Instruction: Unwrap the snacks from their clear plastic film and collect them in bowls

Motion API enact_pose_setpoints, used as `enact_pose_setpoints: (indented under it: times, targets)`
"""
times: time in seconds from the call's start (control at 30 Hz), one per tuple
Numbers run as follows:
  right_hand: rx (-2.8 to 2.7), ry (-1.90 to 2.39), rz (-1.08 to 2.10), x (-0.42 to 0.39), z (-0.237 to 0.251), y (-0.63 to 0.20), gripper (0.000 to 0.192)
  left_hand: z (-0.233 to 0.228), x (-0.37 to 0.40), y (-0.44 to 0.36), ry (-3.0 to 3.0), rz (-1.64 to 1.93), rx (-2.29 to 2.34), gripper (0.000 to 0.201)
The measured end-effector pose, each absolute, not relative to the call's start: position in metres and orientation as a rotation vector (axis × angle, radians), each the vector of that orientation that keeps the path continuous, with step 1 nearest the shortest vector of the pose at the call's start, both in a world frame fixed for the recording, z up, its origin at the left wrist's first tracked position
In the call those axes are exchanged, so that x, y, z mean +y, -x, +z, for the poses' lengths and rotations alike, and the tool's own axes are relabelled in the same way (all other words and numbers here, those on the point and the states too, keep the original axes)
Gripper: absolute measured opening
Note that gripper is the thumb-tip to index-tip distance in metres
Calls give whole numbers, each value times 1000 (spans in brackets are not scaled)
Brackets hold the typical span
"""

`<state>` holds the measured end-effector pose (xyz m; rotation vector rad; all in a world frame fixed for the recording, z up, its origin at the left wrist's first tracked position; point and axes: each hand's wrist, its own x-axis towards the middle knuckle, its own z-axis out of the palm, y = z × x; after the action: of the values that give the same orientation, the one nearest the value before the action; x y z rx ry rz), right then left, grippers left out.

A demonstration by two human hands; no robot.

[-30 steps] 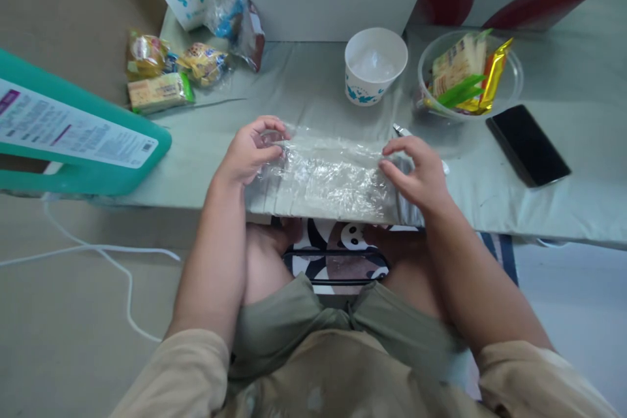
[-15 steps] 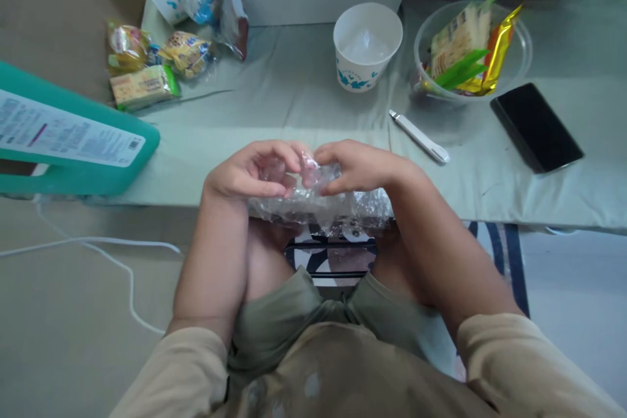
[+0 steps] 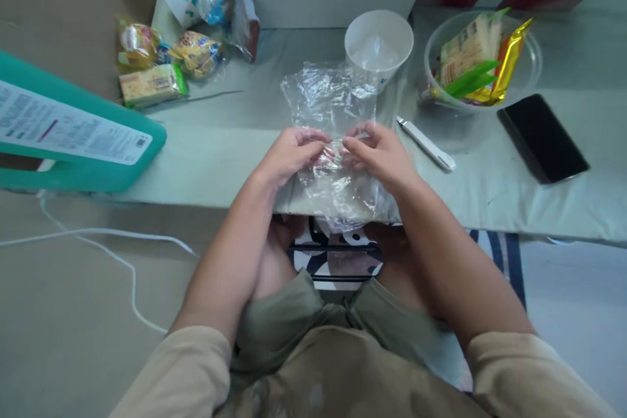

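while both hands pinch it: crumpled clear plastic bag (image 3: 329, 104), standing up just past the fingertips
left hand (image 3: 294, 153): fingers narrow, gripping the bag's near part
right hand (image 3: 378, 153): fingers narrow, gripping beside the left
white paper cup (image 3: 379, 46): beyond the bag
white pen-like tool (image 3: 425, 143): right of the right fingers

We note a clear, glossy plastic bag (image 3: 329, 104) at centre frame, lying on a pale grey-green table cover (image 3: 235, 144). At upper centre stands a white paper cup (image 3: 378, 42) with a blue leaf print. At upper right, a transparent bowl (image 3: 531, 72) holds gold, green and cream wrappers, beside a black phone (image 3: 542, 138). A white pen-like tool (image 3: 425, 143) lies right of centre. At left sits a teal box (image 3: 73, 137) with a white label. Upper left shows yellow snack packets (image 3: 161, 65). Our sleeves are beige; a black-and-white panda print appears below the table edge.
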<state>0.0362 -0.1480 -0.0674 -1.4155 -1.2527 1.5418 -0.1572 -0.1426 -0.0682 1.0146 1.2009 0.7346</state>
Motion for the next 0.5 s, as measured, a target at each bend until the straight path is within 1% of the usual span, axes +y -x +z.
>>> enact_pose_setpoints:
  times: [0.03, 0.1, 0.2, 0.27, 0.3, 0.33, 0.43, 0.47, 0.5]
  targets:
    - [-1283, 1401, 1577, -151, -67, -41, 20, -69, -143, 158, -1067, 707, 1266, 15]
    - [-1341, 1399, 1622, -157, -67, -52, 31, -69, -143, 164, -1109, 645, 1308, 13]
    - [-1376, 1383, 1592, -163, -75, -65, 45, -66, -144, 177, -1131, 638, 1224, 22]
    - [-1379, 1327, 1520, -163, -82, -69, 50, -65, -146, 184, -1134, 713, 1150, 28]
    - [-1389, 1294, 1478, -162, -86, -71, 48, -66, -147, 186, -1126, 757, 1114, 27]
    - [-1415, 1256, 1431, -161, -88, -72, 42, -66, -148, 188, -1112, 801, 1080, 25]
    - [-1583, 1114, 1204, -156, -94, -78, 16, -68, -149, 192, -1089, 910, 988, 11]
    - [-1632, 1071, 1122, -155, -95, -80, 12, -69, -149, 193, -1113, 919, 966, 9]
    - [-1671, 1037, 1065, -154, -96, -82, 15, -71, -149, 194, -1163, 910, 954, 7]
